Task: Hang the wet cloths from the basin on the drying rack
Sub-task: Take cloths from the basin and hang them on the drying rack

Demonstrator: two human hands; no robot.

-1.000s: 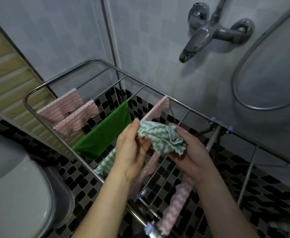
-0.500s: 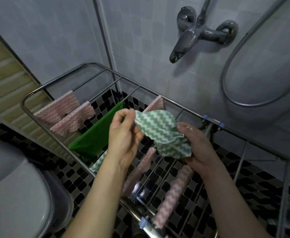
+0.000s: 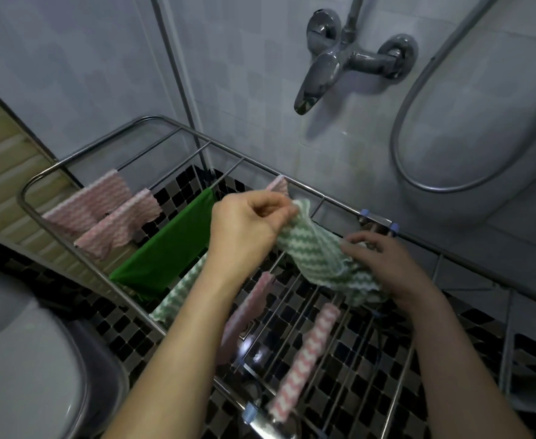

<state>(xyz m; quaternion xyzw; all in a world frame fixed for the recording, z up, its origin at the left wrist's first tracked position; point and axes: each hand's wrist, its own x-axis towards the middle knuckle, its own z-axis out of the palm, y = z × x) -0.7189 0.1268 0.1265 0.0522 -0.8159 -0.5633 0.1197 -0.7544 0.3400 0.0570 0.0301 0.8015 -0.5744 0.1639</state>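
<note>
- Green-and-white zigzag cloth was stretched between both hands, above the rails of the drying rack and near its far bar; whether it touched a rail could not be told.
- Left hand pinched the cloth's upper corner between thumb and curled fingers.
- Right hand gripped the cloth's lower right edge, its fingers curled over the fabric.
- Two pink zigzag cloths hung side by side at the rack's left end.
- Beside them, a plain green cloth was draped over a rail.
- A second green-and-white cloth hung just right of it, partly behind the left forearm.
- Two narrow pink cloths hung from rails below the hands.
- A chrome tap and a shower hose were on the tiled wall behind the rack.
- Black-and-grey mosaic floor showed through the rails.
</note>
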